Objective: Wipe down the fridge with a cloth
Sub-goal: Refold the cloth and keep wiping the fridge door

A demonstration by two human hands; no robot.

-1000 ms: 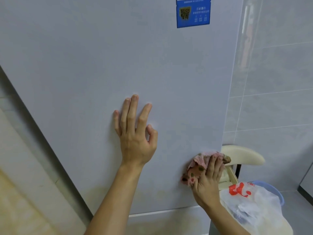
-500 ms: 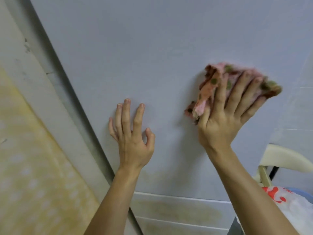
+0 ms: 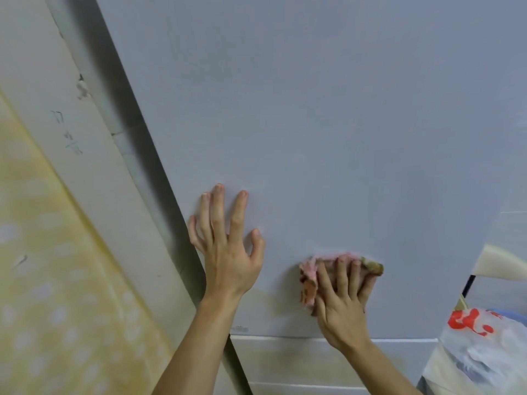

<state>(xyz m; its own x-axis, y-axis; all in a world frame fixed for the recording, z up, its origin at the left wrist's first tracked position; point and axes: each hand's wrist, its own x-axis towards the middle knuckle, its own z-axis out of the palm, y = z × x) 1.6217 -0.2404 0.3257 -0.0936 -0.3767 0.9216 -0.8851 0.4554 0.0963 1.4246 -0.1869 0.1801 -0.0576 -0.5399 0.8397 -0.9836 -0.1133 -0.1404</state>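
Observation:
The fridge [image 3: 313, 124] fills most of the view with its flat grey-white door. My left hand [image 3: 228, 246] rests on the door near its left edge, fingers spread and straight. My right hand [image 3: 342, 297] presses a pink cloth [image 3: 309, 276] with green and orange spots flat against the door, low down and just above the seam to the lower panel. The fingers lie straight over the cloth, and most of the cloth is hidden under the palm.
A pale wall [image 3: 71, 181] with yellowish patterned covering [image 3: 42, 280] runs along the fridge's left side. At the right stand a cream chair back [image 3: 502, 266] and a white plastic bag with red print [image 3: 484, 349]. The white lower fridge panel [image 3: 299, 363] sits under the door.
My right hand has swept the cloth up the door and back down to just above the lower seam. The left hand has stayed flat on the door. The camera has shifted left.

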